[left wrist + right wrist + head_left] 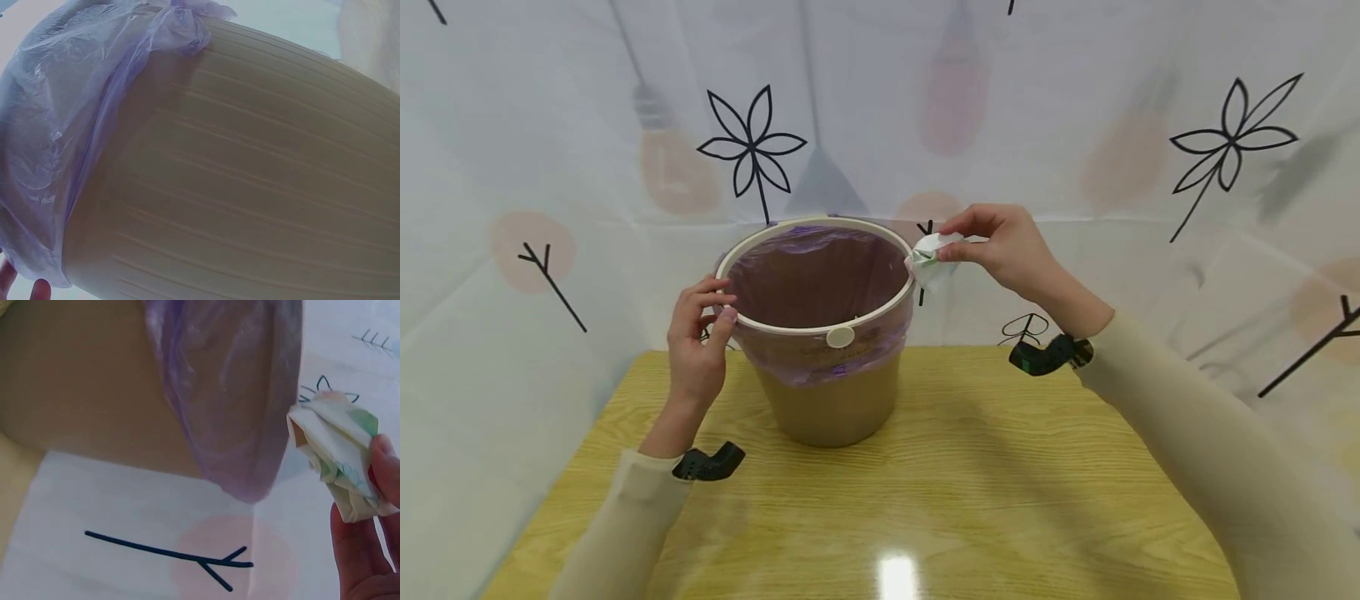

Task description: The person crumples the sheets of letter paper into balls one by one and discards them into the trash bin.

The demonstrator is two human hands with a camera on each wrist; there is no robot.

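Note:
A brown trash can [829, 408] with a pale rim ring stands upright, lined with a thin purple plastic bag [880, 342] folded over its outside. My left hand [696, 333] holds the rim at the left, thumb on the near side and fingertips at the edge. In the left wrist view only its fingertips [39, 290] show, beside the bag [47, 125]. My right hand [1000, 246] pinches a crumpled piece of paper [931, 254] between thumb and fingers, by the right side of the rim. The right wrist view shows the paper [340, 453] as whitish with green patches.
The trash can stands on a yellow wood-grain table [940, 483], towards its back edge. Behind it hangs a white cloth [880, 108] printed with flowers and bulbs. A black band with a device [1048, 356] sits on each wrist.

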